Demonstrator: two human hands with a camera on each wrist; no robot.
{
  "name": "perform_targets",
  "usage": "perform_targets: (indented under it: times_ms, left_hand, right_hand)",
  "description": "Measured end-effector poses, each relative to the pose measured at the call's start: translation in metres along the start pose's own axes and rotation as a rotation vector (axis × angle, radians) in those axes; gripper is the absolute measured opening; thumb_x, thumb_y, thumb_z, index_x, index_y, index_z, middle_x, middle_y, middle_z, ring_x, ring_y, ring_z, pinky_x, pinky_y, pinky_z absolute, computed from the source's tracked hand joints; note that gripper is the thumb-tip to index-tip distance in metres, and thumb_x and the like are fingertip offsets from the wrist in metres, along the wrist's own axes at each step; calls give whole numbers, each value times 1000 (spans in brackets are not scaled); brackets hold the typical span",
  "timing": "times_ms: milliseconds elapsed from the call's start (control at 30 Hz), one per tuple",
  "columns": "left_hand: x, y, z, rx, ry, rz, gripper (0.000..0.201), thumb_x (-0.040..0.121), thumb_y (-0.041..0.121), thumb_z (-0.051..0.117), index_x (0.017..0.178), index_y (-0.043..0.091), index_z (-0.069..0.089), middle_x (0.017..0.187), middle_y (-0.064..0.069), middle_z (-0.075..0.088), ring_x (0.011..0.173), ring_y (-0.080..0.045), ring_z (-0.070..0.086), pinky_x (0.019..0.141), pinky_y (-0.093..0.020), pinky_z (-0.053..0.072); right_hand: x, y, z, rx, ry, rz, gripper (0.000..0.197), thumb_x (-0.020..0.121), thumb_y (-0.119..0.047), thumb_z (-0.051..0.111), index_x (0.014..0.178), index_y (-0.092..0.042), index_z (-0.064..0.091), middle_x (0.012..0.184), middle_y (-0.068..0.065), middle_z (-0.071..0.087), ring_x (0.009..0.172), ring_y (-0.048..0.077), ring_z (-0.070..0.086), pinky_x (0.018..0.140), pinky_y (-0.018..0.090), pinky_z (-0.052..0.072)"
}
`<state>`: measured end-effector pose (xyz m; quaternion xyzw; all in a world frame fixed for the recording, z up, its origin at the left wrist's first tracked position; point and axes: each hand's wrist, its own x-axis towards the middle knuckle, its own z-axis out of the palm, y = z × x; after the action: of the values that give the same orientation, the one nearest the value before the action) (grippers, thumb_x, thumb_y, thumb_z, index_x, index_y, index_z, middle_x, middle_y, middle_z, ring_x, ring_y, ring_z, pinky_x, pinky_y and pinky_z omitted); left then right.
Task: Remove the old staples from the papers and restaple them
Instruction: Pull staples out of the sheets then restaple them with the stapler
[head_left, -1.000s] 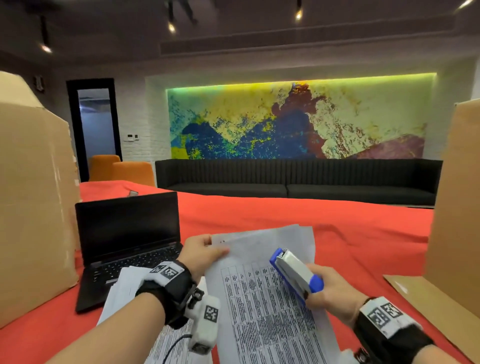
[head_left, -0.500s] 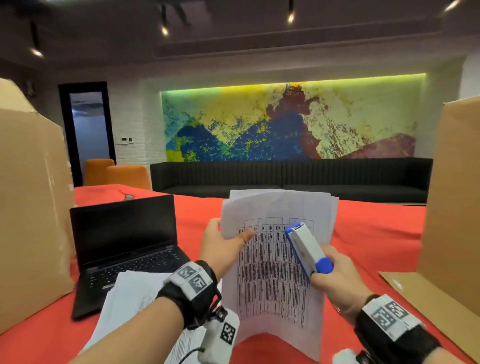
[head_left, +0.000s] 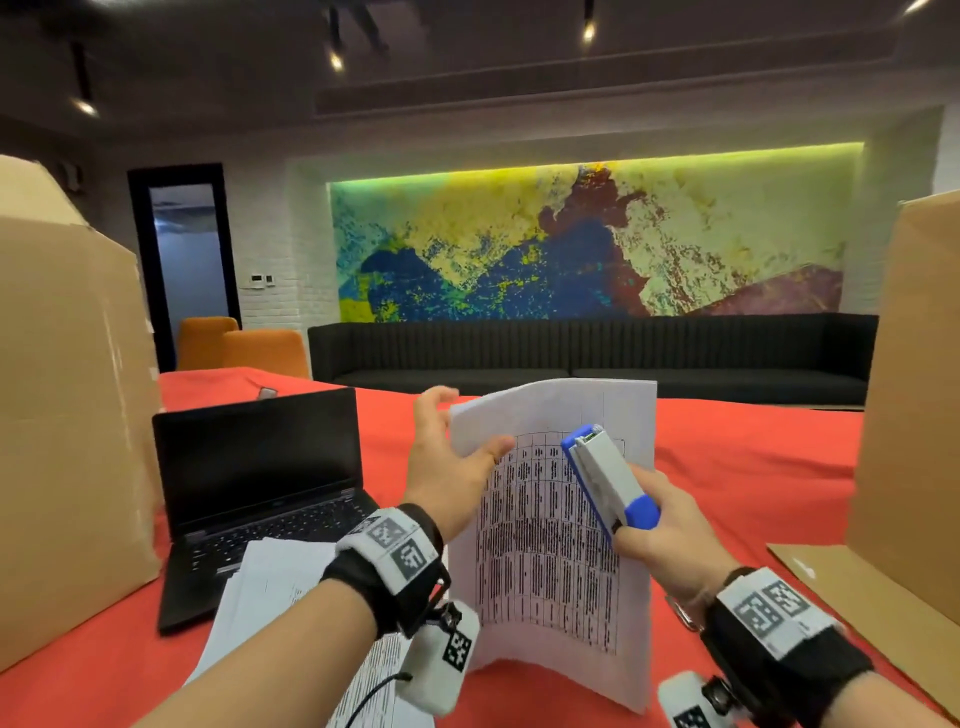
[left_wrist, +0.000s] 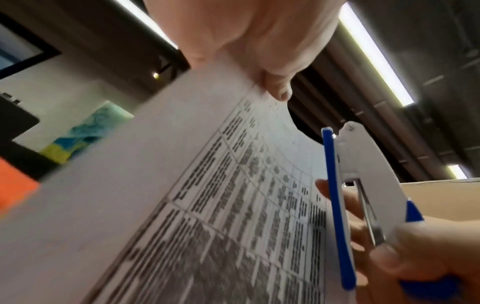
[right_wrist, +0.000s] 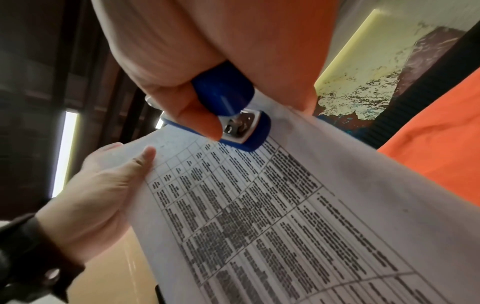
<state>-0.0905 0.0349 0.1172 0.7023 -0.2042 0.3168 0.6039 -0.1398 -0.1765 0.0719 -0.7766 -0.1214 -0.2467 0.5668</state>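
A set of printed papers (head_left: 550, 561) stands upright, its bottom edge down at the red table (head_left: 753, 467). My left hand (head_left: 467, 441) holds its upper left edge, thumb on the front and fingers behind. My right hand (head_left: 654, 535) grips a white and blue stapler (head_left: 605, 480), nose up, in front of the sheets' upper right part. In the left wrist view the thumb (left_wrist: 278, 90) presses the papers (left_wrist: 182, 185) and the stapler (left_wrist: 363, 195) is beside them. The right wrist view shows the stapler (right_wrist: 233, 107) at the papers (right_wrist: 285, 205). No staple is visible.
An open black laptop (head_left: 260, 493) sits at the left, with a stack of more papers (head_left: 270, 587) lying on its front edge. Tall cardboard boxes stand at the left (head_left: 67, 415) and right (head_left: 924, 389). A flat cardboard sheet (head_left: 857, 582) lies at the right.
The papers have gone from lying tilted and fanned to standing upright with edges squared. Both hands rose with them, and the stapler moved up along the sheets.
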Motion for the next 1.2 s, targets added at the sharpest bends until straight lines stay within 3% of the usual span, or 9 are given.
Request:
perform_targets:
  times_ms: [100, 233, 367, 467, 533, 700, 900, 1033, 1200]
  left_hand:
    - [6, 4, -3, 108, 36, 220, 61, 77, 12, 78, 118, 35, 39, 100, 16, 52, 95, 6, 52, 86, -10, 41]
    - [17, 8, -8, 177, 11, 322, 18, 81, 8, 74, 92, 18, 63, 90, 16, 61, 86, 6, 58, 84, -20, 49]
    - [24, 11, -13, 159, 66, 256, 13, 82, 12, 74, 87, 15, 62, 82, 14, 60, 80, 10, 56, 75, 0, 38]
    - [20, 3, -17, 75, 116, 144, 34, 78, 20, 79, 99, 24, 53, 92, 7, 60, 91, -1, 58, 83, -9, 42]
    - [11, -6, -17, -11, 91, 27, 42, 76, 20, 80, 99, 33, 48, 99, 3, 63, 95, -11, 64, 83, -24, 52]
    - [-22, -18, -13, -74, -31, -141, 44, 75, 18, 80, 102, 29, 47, 97, 7, 66, 82, 3, 66, 69, -12, 51]
    - [-22, -24, -9, -110, 81, -205, 33, 80, 16, 76, 93, 26, 47, 97, 1, 63, 88, -15, 63, 78, -28, 51]
    - [-29, -23, -3, -103, -4, -239, 27, 88, 11, 67, 105, 17, 47, 98, 3, 65, 87, -8, 64, 73, -20, 49]
    - [-36, -9, 4, -106, -17, -200, 18, 94, 6, 58, 106, 14, 48, 91, 4, 64, 74, 4, 64, 62, -7, 46]
  right_hand:
    - [-1, -5, 3, -29, 10, -17, 65, 48, -8, 53, 99, -48, 59, 109, 1, 53, 101, 13, 52, 85, 27, 42]
    - [-1, 0, -1, -25, 22, 37, 63, 47, -10, 55, 95, -48, 64, 113, 4, 55, 108, 23, 53, 95, 38, 46]
    - [-1, 0, -4, -61, -15, 65, 63, 47, -9, 53, 104, -35, 65, 110, 8, 59, 95, 18, 57, 79, 30, 46]
    - [1, 3, -5, -52, -14, 93, 71, 46, -8, 53, 115, -21, 66, 109, 14, 60, 84, 16, 56, 73, 28, 44]
    - [-1, 5, -4, -44, -5, 94, 72, 46, -8, 54, 116, -23, 65, 109, 14, 60, 87, 19, 56, 78, 31, 47]
    - [-12, -3, 0, -26, -41, 94, 55, 45, -7, 52, 93, -33, 65, 96, 3, 60, 83, 16, 54, 72, 29, 45]
    - [-16, 7, -7, -25, -5, 127, 54, 48, -9, 55, 99, -23, 67, 93, 11, 59, 75, 20, 53, 67, 30, 44]
    - [-25, 3, -8, -61, 1, 72, 61, 49, -8, 54, 104, -36, 62, 102, 5, 59, 88, 16, 56, 75, 30, 46]
    - [-34, -2, -7, -95, 32, -11, 59, 57, -8, 56, 101, -47, 55, 101, 0, 53, 83, 3, 55, 69, 10, 41]
